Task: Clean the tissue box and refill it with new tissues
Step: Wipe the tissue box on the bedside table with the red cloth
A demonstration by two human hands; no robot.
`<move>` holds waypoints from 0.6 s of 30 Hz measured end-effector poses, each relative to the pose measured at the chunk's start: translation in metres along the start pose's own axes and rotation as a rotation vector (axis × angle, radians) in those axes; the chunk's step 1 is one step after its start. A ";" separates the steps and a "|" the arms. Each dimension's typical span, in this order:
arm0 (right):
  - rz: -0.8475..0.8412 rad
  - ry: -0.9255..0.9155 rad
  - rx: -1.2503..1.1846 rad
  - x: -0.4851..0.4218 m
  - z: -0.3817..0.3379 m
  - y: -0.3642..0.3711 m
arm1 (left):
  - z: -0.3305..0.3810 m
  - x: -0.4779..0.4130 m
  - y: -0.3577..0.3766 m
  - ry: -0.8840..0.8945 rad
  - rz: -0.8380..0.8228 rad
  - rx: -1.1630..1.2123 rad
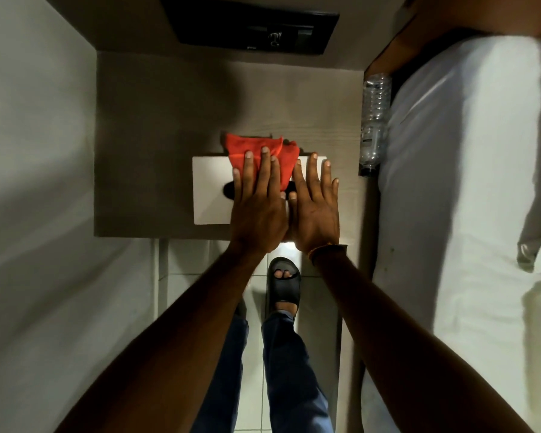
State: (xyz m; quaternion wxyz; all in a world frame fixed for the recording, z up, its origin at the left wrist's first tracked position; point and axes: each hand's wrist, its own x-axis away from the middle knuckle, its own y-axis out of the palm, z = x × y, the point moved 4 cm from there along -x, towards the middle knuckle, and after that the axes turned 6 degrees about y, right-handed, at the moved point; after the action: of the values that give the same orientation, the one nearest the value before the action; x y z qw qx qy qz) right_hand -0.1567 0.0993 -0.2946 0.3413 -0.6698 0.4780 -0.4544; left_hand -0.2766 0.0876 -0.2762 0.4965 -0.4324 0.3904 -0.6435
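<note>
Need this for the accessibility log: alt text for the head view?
Seen from above, a left hand presses a red cloth onto a white tissue box on a wooden table; the right hand rests flat on the box beside it.

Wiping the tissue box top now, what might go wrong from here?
The tissue box sits near the front edge of the table; a hard stroke may push it off.
The red cloth under the left hand could snag in the dark slot.
A wide sweep may knock the bottle at the right.
</note>
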 end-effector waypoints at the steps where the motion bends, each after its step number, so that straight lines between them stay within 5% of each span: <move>1: -0.001 -0.007 -0.016 0.000 0.000 -0.001 | -0.001 0.001 0.000 0.016 0.004 0.014; 6: 0.017 0.012 -0.165 0.003 -0.003 -0.013 | -0.021 0.007 -0.017 0.085 0.085 0.149; 11: 0.173 0.102 -0.104 0.003 -0.019 -0.029 | -0.082 0.025 -0.033 -0.056 0.146 0.090; 18: 0.028 -0.080 -0.014 0.007 -0.099 0.014 | -0.103 0.031 -0.021 -0.012 0.024 -0.078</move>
State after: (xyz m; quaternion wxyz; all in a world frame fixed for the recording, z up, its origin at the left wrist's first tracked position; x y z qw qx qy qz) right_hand -0.2523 0.0859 -0.2698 0.3618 -0.6831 0.4764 -0.4190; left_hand -0.3842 0.0689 -0.2849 0.4892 -0.4507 0.4173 -0.6193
